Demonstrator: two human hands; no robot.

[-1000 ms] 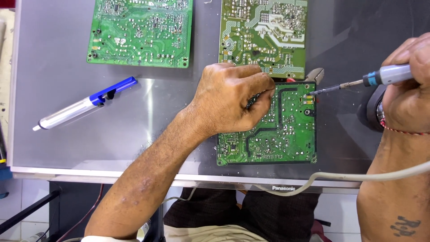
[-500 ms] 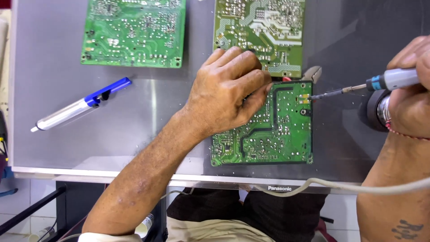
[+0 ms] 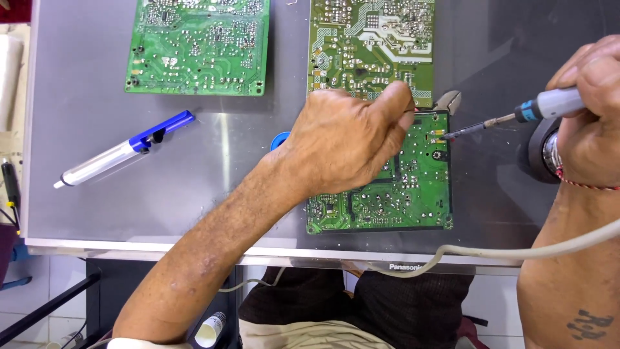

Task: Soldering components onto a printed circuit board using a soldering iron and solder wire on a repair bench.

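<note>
soldering on the small green board

your left hand [image 3: 349,145] presses closed on the board [image 3: 413,187]; your right hand [image 3: 591,106] grips the soldering iron [image 3: 516,116], so keep its tip steady at the joint.

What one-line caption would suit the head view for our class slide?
Left hand rests on a green circuit board while the right hand brings a soldering iron to its edge.

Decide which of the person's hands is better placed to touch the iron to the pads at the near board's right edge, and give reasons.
Right. The right hand holds the soldering iron, whose tip sits at the near board's right edge. The left hand rests flat on that board.
</note>
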